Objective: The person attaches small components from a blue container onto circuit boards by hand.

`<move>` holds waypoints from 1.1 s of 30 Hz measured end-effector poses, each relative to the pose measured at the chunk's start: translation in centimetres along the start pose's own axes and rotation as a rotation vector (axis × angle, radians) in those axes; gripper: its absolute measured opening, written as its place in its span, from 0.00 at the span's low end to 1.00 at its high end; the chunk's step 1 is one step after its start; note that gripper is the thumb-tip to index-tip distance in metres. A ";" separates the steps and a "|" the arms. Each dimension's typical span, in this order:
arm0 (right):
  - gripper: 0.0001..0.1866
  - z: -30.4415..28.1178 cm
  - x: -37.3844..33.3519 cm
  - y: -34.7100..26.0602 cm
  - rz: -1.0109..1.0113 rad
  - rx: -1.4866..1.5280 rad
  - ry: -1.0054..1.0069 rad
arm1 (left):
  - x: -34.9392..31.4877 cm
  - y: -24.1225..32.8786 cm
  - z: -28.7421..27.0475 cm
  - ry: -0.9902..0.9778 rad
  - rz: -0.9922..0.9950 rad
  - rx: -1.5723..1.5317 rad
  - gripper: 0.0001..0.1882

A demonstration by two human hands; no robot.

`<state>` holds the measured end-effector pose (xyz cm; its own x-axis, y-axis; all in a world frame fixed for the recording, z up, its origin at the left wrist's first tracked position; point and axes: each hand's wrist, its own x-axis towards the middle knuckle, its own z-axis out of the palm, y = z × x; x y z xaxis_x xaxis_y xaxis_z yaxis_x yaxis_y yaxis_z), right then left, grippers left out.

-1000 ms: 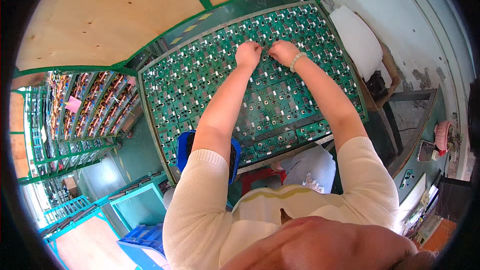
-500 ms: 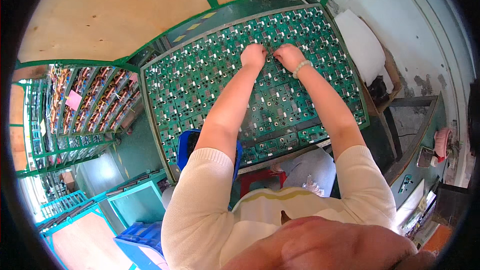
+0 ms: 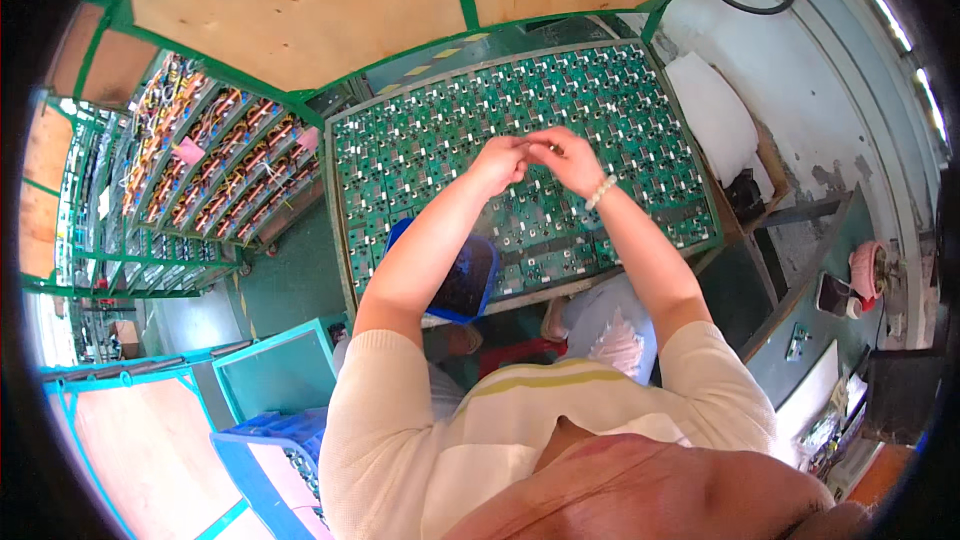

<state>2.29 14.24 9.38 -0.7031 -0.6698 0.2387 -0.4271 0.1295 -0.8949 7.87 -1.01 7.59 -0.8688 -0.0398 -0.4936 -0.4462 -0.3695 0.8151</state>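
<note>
While the green circuit boards point(image 3: 600, 100) already look populated, I can't tell what remains or what my narrowly pinched left fingers point(image 3: 511, 144) and right fingers point(image 3: 549, 137) hold.

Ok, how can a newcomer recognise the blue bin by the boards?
Find the wide spread of green circuit boards. At its near edge, left of centre, the blue bin sits partly hidden by the left forearm. Dark contents distinguish it from the lower-left blue crate.

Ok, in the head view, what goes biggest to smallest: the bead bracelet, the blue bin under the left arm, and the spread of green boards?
1. Spread of green boards
2. Blue bin, though partly hidden
3. Bead bracelet
</note>
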 end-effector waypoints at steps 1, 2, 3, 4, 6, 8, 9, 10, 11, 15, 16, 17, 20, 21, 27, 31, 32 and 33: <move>0.11 0.3 -1.1 -1.1 -0.017 0.049 -0.028 | -2.3 0.1 0.5 -0.006 -0.001 0.005 0.13; 0.11 1.0 -2.4 -1.0 0.001 0.243 -0.004 | -5.0 0.4 1.5 -0.021 0.019 -0.005 0.13; 0.11 1.1 -3.5 -3.1 0.014 0.244 0.006 | -7.5 0.4 2.0 -0.030 0.034 -0.022 0.13; 0.11 1.2 -4.6 -5.3 0.033 0.224 -0.056 | -9.9 0.2 2.2 -0.054 0.042 -0.024 0.13; 0.11 2.5 -6.7 -7.9 0.044 0.273 -0.115 | -14.4 -0.2 2.6 -0.062 0.067 -0.063 0.14; 0.11 3.0 -9.2 -10.0 0.038 0.324 -0.125 | -17.9 -1.1 3.2 -0.050 0.074 -0.072 0.14; 0.11 3.1 -10.2 -11.0 0.030 0.325 -0.142 | -19.3 -1.6 3.3 -0.026 0.091 -0.089 0.15; 0.11 3.7 -11.2 -11.5 0.035 0.320 -0.128 | -20.6 -2.6 3.1 -0.064 0.113 -0.104 0.16; 0.10 4.0 -12.2 -11.8 -0.031 0.332 -0.154 | -22.1 -2.8 3.7 -0.083 0.106 -0.093 0.16; 0.12 6.1 -15.9 -15.2 -0.051 0.411 -0.245 | -28.0 -3.3 4.0 -0.031 0.169 -0.171 0.16; 0.15 7.3 -16.6 -14.4 -0.070 0.469 -0.300 | -29.0 -3.9 3.3 0.013 0.195 -0.238 0.15; 0.17 7.5 -17.5 -15.8 0.012 0.516 -0.359 | -30.0 -4.5 2.3 0.059 0.225 -0.303 0.14; 0.17 8.5 -19.4 -16.5 -0.042 0.248 -0.373 | -32.5 -7.1 -1.4 0.187 0.267 -0.736 0.11; 0.17 9.1 -19.9 -16.6 -0.046 0.252 -0.381 | -33.4 -8.4 -1.8 0.195 0.272 -0.737 0.11; 0.14 12.3 -23.0 -16.2 -0.053 0.328 -0.378 | -35.6 -16.4 0.3 0.178 0.120 -0.987 0.14; 0.07 11.4 -24.5 -16.2 -0.127 0.224 -0.421 | -34.8 -17.6 3.2 0.173 -0.028 -0.915 0.17; 0.07 11.0 -24.8 -16.1 -0.119 0.224 -0.415 | -34.6 -17.5 3.8 0.163 -0.043 -0.880 0.17; 0.07 10.5 -25.0 -16.0 -0.066 0.255 -0.357 | -34.1 -17.5 4.1 0.161 -0.053 -0.878 0.17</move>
<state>32.70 21.23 13.71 -0.4192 -0.8870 0.1936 -0.2797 -0.0767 -0.9570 44.39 10.64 11.41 -0.7815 -0.1079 -0.6145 -0.1019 -0.9496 0.2963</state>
